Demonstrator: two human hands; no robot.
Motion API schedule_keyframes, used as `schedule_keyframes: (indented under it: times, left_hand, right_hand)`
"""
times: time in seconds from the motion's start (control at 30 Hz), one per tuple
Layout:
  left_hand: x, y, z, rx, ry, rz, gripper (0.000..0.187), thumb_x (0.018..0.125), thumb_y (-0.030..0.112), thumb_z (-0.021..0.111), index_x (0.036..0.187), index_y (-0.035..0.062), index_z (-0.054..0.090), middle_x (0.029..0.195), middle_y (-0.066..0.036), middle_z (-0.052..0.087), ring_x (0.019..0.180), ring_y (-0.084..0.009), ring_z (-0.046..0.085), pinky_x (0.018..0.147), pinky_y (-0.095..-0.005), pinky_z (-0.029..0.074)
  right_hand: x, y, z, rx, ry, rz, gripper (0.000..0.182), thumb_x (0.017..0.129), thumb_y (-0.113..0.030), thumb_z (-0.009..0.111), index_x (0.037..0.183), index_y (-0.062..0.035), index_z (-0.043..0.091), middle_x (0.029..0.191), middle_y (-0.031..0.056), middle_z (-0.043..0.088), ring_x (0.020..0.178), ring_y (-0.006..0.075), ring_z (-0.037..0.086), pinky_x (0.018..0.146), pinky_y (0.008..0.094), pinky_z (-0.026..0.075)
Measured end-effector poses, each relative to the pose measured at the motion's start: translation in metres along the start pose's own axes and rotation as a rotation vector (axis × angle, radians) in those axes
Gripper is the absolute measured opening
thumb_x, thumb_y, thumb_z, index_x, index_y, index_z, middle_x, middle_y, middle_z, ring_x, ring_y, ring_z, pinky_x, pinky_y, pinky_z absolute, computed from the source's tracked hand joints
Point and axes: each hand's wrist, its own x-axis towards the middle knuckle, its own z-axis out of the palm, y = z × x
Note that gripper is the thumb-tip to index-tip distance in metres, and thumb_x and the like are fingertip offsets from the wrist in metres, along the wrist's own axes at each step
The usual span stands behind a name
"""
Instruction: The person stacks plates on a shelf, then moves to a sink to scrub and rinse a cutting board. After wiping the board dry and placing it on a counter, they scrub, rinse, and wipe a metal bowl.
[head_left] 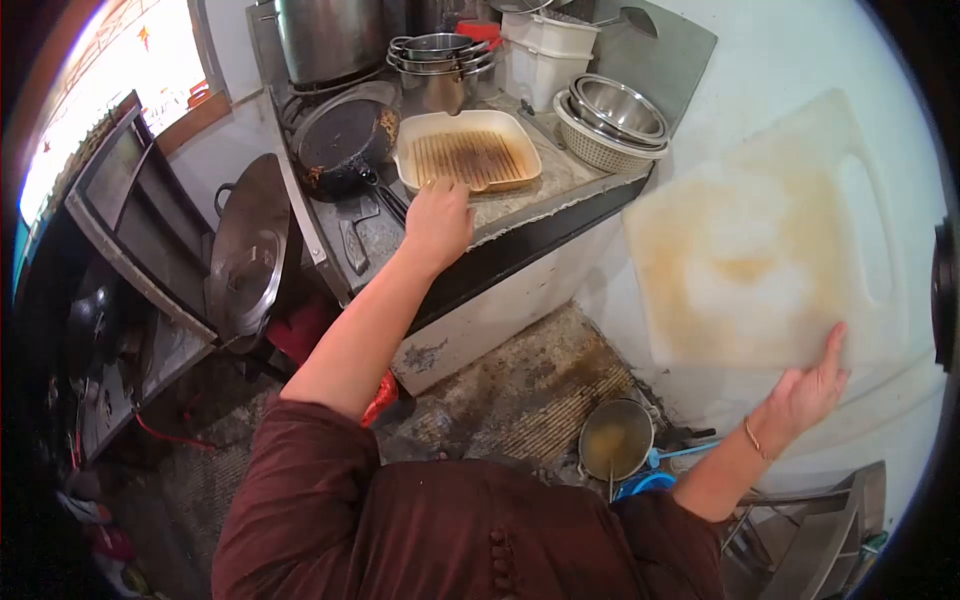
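My left hand (441, 222) has its fingers closed on the near rim of a cream-coloured ridged grill pan (470, 150), brown-stained inside, which sits on the counter. Left of that pan lies a dark frying pan (345, 140), its handle pointing toward my left wrist. A cleaver (355, 235) rests on the counter below it. At the right, my right hand (808, 393) is at the lower edge of a large stained white cutting board (740, 260), index finger stretched up over its surface. The board is upright against the white wall.
Stacked steel pots (442, 65), a tall stockpot (330, 40), white plastic bins (540, 60) and bowls in a colander (610, 135) fill the counter's back. A large round lid (250, 260) stands at the left. On the floor are a pot (615, 440) and blue basin (645, 484).
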Motion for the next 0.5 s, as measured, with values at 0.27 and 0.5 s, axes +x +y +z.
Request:
schedule_keyframes:
  times: [0.27, 0.5]
  left_hand:
    - [0.045, -0.026, 0.056, 0.309, -0.588, -0.221, 0.020, 0.068, 0.021, 0.063, 0.082, 0.0079, 0.066, 0.092, -0.010, 0.061, 0.092, -0.0249, 0.054, 0.078, -0.0397, 0.039]
    - [0.054, -0.046, 0.080, 0.385, -0.271, -0.159, 0.025, 0.069, 0.031, 0.063, 0.077, 0.0076, 0.066, 0.084, -0.010, 0.062, 0.087, -0.0258, 0.056, 0.076, -0.0413, 0.037]
  right_hand:
    - [-0.002, 0.087, 0.126, 0.073, -0.035, 0.004, 0.017, 0.078, -0.005, 0.065, 0.088, 0.0048, 0.054, 0.094, 0.0141, 0.060, 0.081, 0.0172, 0.059, 0.073, 0.0301, 0.051]
    - [-0.002, 0.181, 0.204, 0.253, -0.243, 0.043, 0.016, 0.081, -0.004, 0.062, 0.091, 0.0064, 0.056, 0.092, 0.0107, 0.061, 0.078, 0.0141, 0.058, 0.070, 0.0268, 0.049]
